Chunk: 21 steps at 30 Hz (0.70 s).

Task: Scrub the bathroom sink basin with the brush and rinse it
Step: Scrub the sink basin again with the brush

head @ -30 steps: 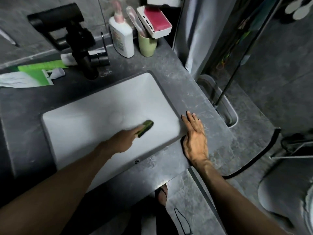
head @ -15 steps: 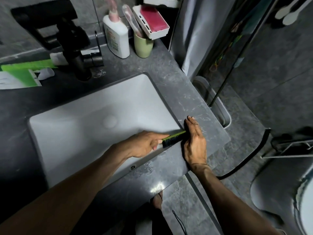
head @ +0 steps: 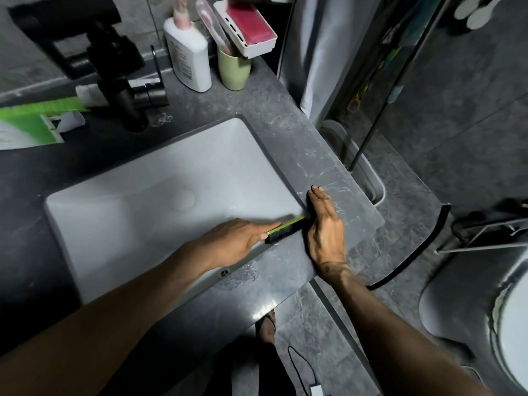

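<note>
Hands close together at the basin's right rim: the left hand [head: 237, 242] holds the brush [head: 285, 230] by its handle, while the right hand [head: 325, 230] lies flat with straight fingers on the counter [head: 300, 155]. The brush sits at the front right corner of the sink basin [head: 137, 212], its dark head almost against the right hand's thumb side. A hard stroke toward that edge would likely drive the head into the braced hand, or skip it over the rim and fling dirty water across the counter. The counter's front edge looks wet, so the bracing palm could slip. Rinsing means reaching the faucet [head: 120, 90] at the back edge; a careless reach might topple the pump bottle [head: 189, 58] or the green cup [head: 233, 71].
</note>
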### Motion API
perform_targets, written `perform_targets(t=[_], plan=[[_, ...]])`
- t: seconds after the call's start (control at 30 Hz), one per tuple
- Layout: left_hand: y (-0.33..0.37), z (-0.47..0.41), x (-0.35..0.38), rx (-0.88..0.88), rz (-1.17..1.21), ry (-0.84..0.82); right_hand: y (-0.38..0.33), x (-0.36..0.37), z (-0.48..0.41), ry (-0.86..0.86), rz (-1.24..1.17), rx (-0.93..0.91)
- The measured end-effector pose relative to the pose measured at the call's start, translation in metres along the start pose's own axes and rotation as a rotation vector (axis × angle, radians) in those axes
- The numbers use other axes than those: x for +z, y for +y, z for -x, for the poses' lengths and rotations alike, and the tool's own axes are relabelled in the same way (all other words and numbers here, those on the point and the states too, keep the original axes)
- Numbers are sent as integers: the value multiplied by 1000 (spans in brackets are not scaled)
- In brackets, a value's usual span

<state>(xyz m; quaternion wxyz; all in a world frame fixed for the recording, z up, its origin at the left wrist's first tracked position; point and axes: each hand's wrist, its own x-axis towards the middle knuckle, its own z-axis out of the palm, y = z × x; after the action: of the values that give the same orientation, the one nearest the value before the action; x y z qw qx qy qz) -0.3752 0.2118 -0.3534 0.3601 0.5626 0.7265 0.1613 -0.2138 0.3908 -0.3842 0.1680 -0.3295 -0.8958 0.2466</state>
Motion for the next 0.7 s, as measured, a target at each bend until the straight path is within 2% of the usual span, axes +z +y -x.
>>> perform_targets(t=[0.23, 0.4, 0.47, 0.63, 0.7], plan=[[-37, 71, 5, 24, 33, -29, -2, 1, 1, 0, 13, 0], [9, 13, -3, -49, -98, 46, -1, 1, 0, -3, 35, -11], [11, 10, -7, -20, -140, 46, 0, 1, -1, 6, 36, -3], [-25, 99, -2, 11, -266, 63, 0, 4, 0, -5, 19, -24], [-18, 98, -2, -12, -330, 75, 0, 4, 1, -16, 11, -26]])
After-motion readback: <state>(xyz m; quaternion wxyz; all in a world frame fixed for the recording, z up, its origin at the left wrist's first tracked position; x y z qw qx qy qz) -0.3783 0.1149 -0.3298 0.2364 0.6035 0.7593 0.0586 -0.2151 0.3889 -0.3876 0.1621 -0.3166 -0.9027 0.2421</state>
